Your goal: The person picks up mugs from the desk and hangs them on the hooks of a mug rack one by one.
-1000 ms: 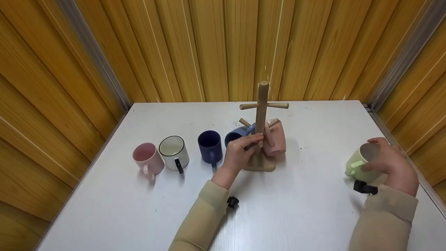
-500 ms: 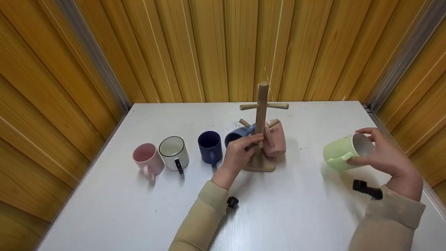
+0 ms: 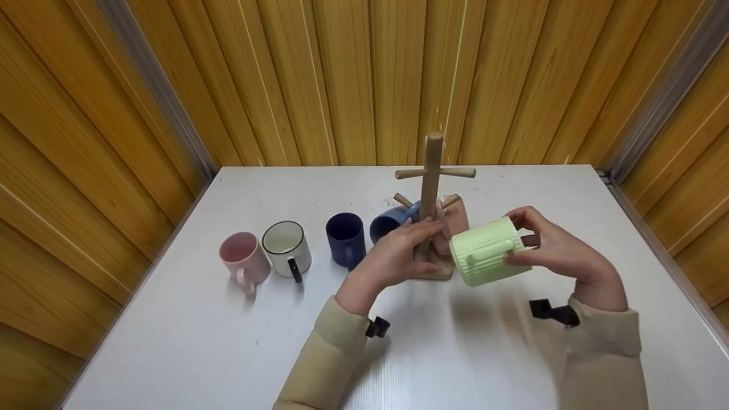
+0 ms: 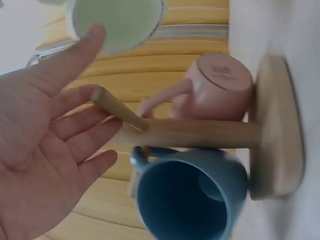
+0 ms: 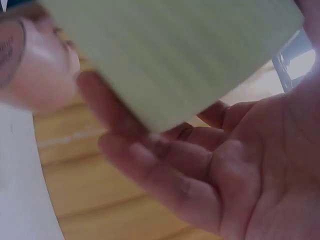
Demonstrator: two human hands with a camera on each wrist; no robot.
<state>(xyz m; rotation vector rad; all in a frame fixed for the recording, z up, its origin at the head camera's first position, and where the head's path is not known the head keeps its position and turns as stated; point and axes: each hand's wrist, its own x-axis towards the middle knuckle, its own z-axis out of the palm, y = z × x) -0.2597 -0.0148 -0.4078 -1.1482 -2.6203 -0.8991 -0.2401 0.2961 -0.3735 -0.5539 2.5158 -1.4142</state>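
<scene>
My right hand (image 3: 561, 253) grips a ribbed light green mug (image 3: 487, 250) at its rim end, thumb on the near side. The mug is raised and tipped sideways, base toward the wooden mug rack (image 3: 431, 188) and handle toward me. My left hand (image 3: 387, 259) is at the rack's post, its fingers loosely extended behind a front peg (image 4: 120, 110) in the left wrist view. On lower pegs hang a blue mug (image 4: 150, 205) and a pink mug (image 4: 220, 80), the latter partly hidden by the green mug in the head view. Two upper pegs carry nothing.
Left of the rack, a dark blue mug (image 3: 346, 242), a white mug with black rim and handle (image 3: 290, 259) and another pink mug (image 3: 250, 262) stand upright in a row on the white table (image 3: 188, 341). Wood-patterned walls (image 3: 319, 85) enclose the table at the back and sides.
My right hand has lifted the green mug off the table's right side, tipped it and carried it left to the rack. My left fingers have loosened from their hold on the rack.
</scene>
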